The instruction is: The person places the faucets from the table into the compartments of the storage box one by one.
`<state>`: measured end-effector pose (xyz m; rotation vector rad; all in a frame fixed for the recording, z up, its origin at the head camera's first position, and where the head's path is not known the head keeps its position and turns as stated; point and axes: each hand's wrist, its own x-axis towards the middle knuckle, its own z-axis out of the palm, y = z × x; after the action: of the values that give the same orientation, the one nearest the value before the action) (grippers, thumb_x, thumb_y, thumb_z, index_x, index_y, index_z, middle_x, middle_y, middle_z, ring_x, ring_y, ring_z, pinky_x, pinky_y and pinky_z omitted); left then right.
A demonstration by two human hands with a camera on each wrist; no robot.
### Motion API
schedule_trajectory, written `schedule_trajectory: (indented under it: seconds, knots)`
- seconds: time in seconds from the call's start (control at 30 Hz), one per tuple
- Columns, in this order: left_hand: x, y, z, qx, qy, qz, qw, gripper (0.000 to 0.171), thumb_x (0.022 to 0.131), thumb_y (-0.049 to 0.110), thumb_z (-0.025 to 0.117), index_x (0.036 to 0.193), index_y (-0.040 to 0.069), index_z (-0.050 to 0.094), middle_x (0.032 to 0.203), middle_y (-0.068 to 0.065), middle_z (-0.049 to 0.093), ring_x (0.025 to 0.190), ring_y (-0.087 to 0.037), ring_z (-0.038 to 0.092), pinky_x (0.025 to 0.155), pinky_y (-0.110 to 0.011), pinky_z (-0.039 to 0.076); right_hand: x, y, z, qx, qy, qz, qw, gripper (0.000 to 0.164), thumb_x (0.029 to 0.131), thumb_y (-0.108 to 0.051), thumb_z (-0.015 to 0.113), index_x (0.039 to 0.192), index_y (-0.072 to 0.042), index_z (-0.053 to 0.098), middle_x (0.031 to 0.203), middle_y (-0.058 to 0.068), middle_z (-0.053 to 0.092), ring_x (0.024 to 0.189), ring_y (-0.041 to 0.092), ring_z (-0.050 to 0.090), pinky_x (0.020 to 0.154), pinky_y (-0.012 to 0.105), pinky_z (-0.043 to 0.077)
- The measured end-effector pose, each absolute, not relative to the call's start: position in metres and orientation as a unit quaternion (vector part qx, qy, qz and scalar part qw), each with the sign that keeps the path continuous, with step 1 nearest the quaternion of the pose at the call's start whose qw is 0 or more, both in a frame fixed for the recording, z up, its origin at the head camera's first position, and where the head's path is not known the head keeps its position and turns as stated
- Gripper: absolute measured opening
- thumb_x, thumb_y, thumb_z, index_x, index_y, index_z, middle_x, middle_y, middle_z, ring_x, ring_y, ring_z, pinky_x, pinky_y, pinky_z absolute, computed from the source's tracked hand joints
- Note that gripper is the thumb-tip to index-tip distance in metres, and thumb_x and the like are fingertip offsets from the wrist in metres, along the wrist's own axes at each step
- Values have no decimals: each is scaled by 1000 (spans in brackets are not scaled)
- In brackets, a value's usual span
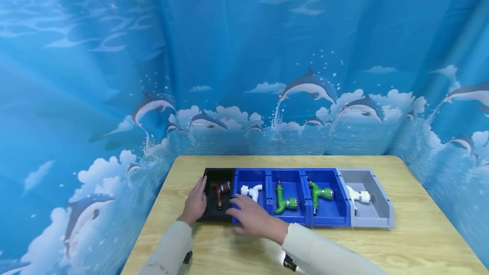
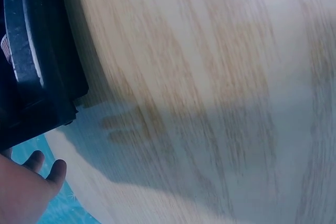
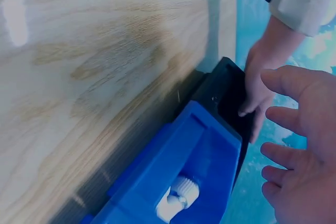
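My left hand (image 1: 195,202) lies with straight fingers along the left side of a black bin (image 1: 209,215), its thumb at the rim in the right wrist view. In that bin rests a brown tap (image 1: 219,193). My right hand (image 1: 250,217), fingers spread and slightly bent, is over the front of the black bin and the adjoining blue bin (image 1: 250,172). It holds nothing in the right wrist view. A white tap (image 1: 252,192) lies in this blue bin, partly hidden by the right hand in the head view.
Two more blue bins hold a green tap (image 1: 281,200) and another green tap (image 1: 318,193). At the row's right end, a grey bin (image 1: 383,207) contains a white tap (image 1: 361,196). The bins stand side by side on a wooden table (image 1: 420,241), with a dolphin-print curtain (image 1: 244,54) behind.
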<state>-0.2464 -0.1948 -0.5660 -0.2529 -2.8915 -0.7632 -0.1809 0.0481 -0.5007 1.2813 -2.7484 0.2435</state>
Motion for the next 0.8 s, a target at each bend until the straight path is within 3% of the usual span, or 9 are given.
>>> schedule_trajectory:
  seconds: [0.33,0.8]
  knots:
    - [-246,-196,-571,-78,-960,-260,61,64,94,0,45,154,7,24,155,-20,29,130,-46,42,95,-63,41,-160,102,-490,369,-916,153,19,49,87,-34,70,132,-18,58,146,11,45,139,34,34,114,52,27]
    - [-247,-194,-564,-92,-960,-248,90,62,92,-2,48,151,3,31,151,-25,33,120,-50,48,81,-65,47,-125,175,-491,291,-930,207,84,50,83,-30,73,129,-16,60,141,12,50,134,41,39,103,64,34]
